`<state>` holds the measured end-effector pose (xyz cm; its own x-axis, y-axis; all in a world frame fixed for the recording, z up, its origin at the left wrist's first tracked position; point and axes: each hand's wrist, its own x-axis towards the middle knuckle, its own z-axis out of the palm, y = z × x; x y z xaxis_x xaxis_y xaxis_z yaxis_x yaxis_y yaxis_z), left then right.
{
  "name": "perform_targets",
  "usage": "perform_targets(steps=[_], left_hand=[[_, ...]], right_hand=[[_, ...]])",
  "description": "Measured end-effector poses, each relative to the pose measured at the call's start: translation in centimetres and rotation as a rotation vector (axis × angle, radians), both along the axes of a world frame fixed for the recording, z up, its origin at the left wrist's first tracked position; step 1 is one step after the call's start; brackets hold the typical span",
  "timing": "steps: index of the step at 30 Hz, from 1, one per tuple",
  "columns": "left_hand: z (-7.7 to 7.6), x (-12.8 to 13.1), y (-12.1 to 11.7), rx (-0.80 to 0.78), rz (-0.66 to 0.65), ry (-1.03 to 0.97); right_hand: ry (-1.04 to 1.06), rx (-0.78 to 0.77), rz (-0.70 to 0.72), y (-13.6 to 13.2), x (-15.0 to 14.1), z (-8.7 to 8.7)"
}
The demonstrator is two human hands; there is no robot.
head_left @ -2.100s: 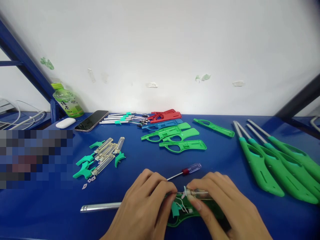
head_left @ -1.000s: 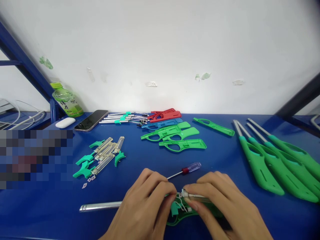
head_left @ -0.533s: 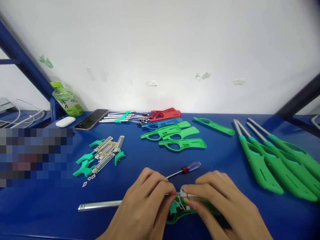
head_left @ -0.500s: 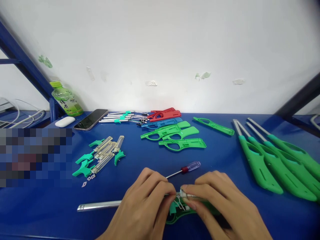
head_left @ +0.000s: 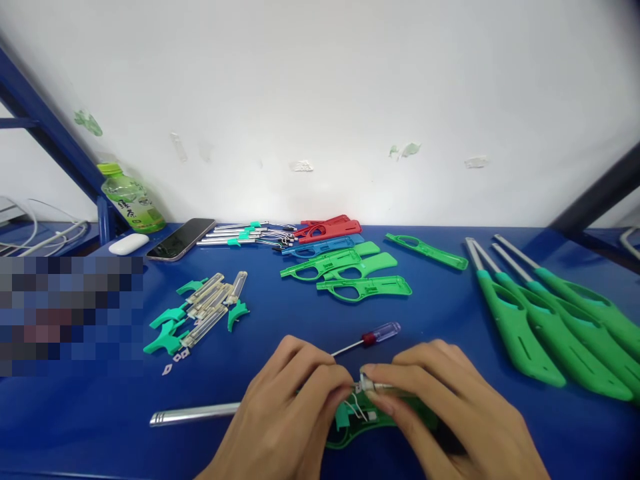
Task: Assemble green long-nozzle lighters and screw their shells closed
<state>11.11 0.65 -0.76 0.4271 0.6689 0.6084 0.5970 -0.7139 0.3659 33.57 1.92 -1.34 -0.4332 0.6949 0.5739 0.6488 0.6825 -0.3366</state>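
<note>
Near the table's front, a green lighter shell half lies under my hands, with white wires and a teal trigger in it. From its left side a silver metal tube sticks out past my left hand. My right hand pinches a clear fuel tank by its valve end, just above the shell. Close against that end, my left hand has thumb and forefinger pressed together; what they hold is hidden. Behind both hands lies a screwdriver.
Clear tanks and teal triggers lie to the left. Metal tubes with wires, a phone, a white case and a bottle stand or lie behind. Shell halves lie mid-table; several assembled lighters lie right.
The tube and shell have shifted slightly left. The tank's end has tilted a little between my fingers; both hands keep nearly the same place and pinch.
</note>
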Motion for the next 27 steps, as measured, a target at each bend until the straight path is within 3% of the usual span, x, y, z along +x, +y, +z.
perform_targets(steps=[6,15,27], left_hand=[[0.04,-0.01,-0.03,-0.033,0.054,0.003],[0.34,0.06,0.02,-0.092,0.059,-0.101],[0.0,0.07,-0.2,0.026,0.011,-0.033]], right_hand=[[-0.012,0.043,-0.041,0.21,0.1,-0.21],[0.013,0.04,0.012,0.17,0.11,0.04],[0.019,0.064,0.111,0.45,0.18,0.38]])
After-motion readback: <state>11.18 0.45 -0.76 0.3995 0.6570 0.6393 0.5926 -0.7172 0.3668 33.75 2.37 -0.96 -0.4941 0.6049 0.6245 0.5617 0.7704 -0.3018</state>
